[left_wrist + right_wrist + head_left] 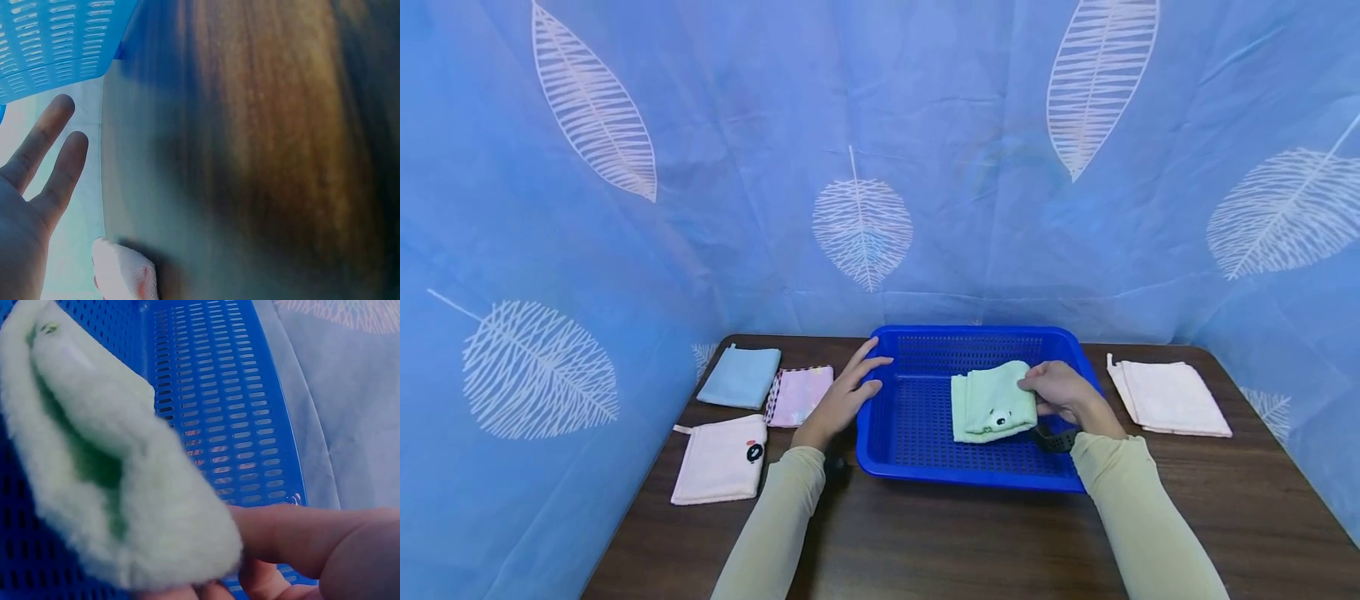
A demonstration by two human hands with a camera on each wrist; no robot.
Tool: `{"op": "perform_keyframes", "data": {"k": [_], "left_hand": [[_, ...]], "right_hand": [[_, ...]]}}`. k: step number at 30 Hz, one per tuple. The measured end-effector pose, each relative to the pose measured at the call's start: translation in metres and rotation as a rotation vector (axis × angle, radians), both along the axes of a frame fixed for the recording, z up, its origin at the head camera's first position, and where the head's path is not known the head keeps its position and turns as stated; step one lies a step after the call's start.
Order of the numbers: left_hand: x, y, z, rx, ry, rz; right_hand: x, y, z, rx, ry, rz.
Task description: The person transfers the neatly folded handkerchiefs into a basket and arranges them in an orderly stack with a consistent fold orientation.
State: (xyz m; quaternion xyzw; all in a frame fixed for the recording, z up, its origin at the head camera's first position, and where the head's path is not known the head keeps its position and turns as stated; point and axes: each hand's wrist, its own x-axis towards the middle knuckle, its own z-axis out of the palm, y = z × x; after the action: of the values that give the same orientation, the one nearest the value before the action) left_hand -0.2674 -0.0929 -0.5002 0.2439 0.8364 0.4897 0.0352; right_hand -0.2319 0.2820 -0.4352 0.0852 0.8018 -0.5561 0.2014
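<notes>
The folded green towel (992, 402) lies inside the blue basket (917, 467), right of centre. The right hand (1060, 392) pinches its right edge between thumb and fingers. The left hand (844, 395) rests with straight, spread fingers on the basket's left rim. Judged light, soft, limp and non-fragile, the plush pile unlikely to slip; best held across the folded layers so they stay together.

Table (262, 144) blurred in left wrist view, right hand (325, 550) cut off by frame edge, grip perhaps a pinch
</notes>
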Motion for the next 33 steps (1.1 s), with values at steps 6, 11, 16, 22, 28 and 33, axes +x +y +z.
{"op": "perform_keyframes", "data": {"k": [6, 11, 16, 22, 28, 33], "left_hand": [[0.0006, -0.0001, 0.0005, -0.003, -0.007, 0.004], [0.0001, 0.0, 0.0002, -0.001, -0.006, -0.007], [0.0002, -0.0002, 0.0001, 0.008, -0.01, -0.009], [-0.0003, -0.0003, 0.0004, 0.018, -0.01, -0.018], [0.0012, -0.0017, 0.0044, 0.009, -0.027, -0.032], [-0.0022, -0.0015, -0.0012, 0.01, -0.013, -0.014]], "right_hand": [[0.0012, -0.0006, -0.0016, 0.045, -0.01, 0.01], [0.0032, 0.0, -0.0017, 0.122, -0.02, 0.041], [0.0027, -0.0006, -0.0014, 0.153, -0.015, 0.083], [0.0011, -0.0016, -0.0027, 0.167, -0.015, 0.098], [0.0014, -0.0031, -0.0018, 0.115, -0.043, 0.074], [0.0018, -0.0038, -0.0009, 0.126, -0.048, 0.063]]}}
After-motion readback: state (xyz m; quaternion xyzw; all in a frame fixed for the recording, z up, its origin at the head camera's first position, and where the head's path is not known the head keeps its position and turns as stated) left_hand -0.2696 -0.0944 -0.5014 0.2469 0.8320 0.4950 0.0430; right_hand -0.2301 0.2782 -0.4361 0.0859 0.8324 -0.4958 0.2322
